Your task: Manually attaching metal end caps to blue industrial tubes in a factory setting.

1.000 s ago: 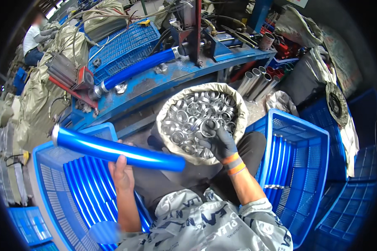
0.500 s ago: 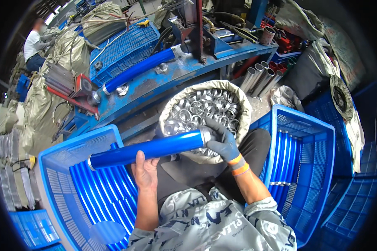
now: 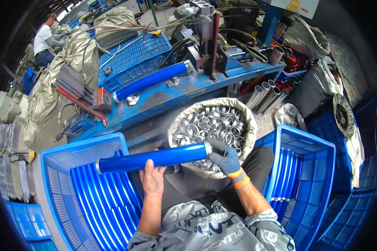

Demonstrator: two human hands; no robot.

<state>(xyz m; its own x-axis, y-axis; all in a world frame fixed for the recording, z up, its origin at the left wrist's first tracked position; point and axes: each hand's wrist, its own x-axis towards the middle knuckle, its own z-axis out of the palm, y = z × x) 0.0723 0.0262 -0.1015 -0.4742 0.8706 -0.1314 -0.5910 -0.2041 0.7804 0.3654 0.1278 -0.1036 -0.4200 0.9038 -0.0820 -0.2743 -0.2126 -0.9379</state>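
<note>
— Tube position now? 
— Blue tube (image 3: 153,159) has been swung level across the lap, gripped by the bare left hand (image 3: 152,180).
— Right hand?
— Gloved right hand (image 3: 225,158) is closed over its end, where a metal ring (image 3: 207,147) from the sack (image 3: 247,121) appears fitted.

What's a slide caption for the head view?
Bare left hand holds blue tube; gloved right hand at its end.
</note>
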